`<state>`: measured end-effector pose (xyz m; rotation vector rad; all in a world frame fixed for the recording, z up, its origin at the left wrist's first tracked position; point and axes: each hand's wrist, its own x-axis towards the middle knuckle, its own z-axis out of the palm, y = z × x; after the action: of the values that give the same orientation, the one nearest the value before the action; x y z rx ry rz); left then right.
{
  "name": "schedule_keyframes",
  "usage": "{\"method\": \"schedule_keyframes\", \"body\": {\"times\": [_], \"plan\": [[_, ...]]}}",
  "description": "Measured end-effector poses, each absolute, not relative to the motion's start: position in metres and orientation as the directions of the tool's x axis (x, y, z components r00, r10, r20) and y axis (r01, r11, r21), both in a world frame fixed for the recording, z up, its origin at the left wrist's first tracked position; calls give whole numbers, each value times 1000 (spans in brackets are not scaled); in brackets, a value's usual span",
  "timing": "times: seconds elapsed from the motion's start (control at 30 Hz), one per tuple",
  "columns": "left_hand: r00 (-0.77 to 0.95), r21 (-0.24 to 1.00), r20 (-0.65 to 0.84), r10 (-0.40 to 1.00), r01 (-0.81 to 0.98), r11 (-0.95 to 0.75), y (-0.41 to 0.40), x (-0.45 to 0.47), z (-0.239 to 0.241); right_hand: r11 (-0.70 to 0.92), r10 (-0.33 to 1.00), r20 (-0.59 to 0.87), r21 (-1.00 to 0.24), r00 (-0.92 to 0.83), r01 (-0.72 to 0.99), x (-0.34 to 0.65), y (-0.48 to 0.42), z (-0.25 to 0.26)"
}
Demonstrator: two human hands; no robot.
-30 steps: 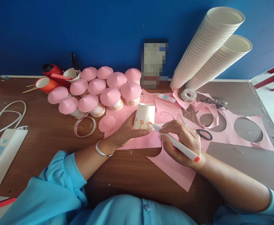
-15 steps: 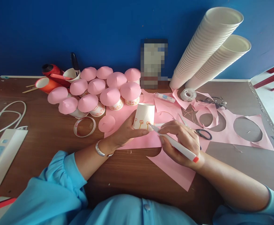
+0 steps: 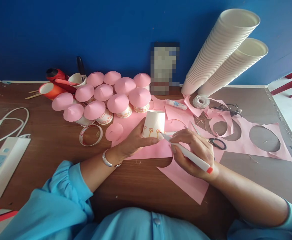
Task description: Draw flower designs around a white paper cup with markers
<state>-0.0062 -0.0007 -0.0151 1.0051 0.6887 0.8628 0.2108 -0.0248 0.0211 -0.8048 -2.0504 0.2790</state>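
My left hand point(image 3: 138, 140) is closed around a white paper cup point(image 3: 154, 120) held upside down, its thumb along the rim. Orange-red flowers with yellow-brown stems are drawn around the lower part of the cup. In my right hand point(image 3: 193, 150) is a white marker point(image 3: 192, 157) with a red end, pinched between thumb and fingers. Its tip touches or nearly touches the rightmost flower on the cup. Behind my left hand stand several decorated cups topped with pink paper cones point(image 3: 118, 102).
Two tall stacks of paper cups point(image 3: 218, 50) lean at the back right. Cut pink paper point(image 3: 248, 146), black-handled scissors point(image 3: 218, 143), a tape roll point(image 3: 200, 101) and a glue stick point(image 3: 176, 104) lie to the right. A power strip point(image 3: 11, 166) is at the left, a cut cup ring point(image 3: 91, 135) nearer.
Almost nothing differs. The marker tip stays at the rightmost flower, both hands keep their holds, and the whole view has shifted very slightly.
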Motion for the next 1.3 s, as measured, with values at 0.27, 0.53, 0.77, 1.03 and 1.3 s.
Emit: {"method": "schedule_keyframes", "body": {"times": [0.27,0.53,0.77,1.03,1.3], "plan": [[497,908,-108,861,-303,288,-1,-6,-17,768,635,658,-481,-405,422,210,-25,22],[476,919,-138,869,-265,291,-2,-8,-17,776,626,662,-475,-413,415,209,-25,23],[482,911,-137,865,-282,301,-2,-9,-20,779,625,662,-492,-413,388,211,-25,22],[483,854,-143,864,-381,355,2,-6,-19,778,625,701,-521,-343,351,214,-27,20],[522,792,-122,844,-461,399,0,-7,-18,794,607,710,-515,-357,323,214,-27,21]]}}
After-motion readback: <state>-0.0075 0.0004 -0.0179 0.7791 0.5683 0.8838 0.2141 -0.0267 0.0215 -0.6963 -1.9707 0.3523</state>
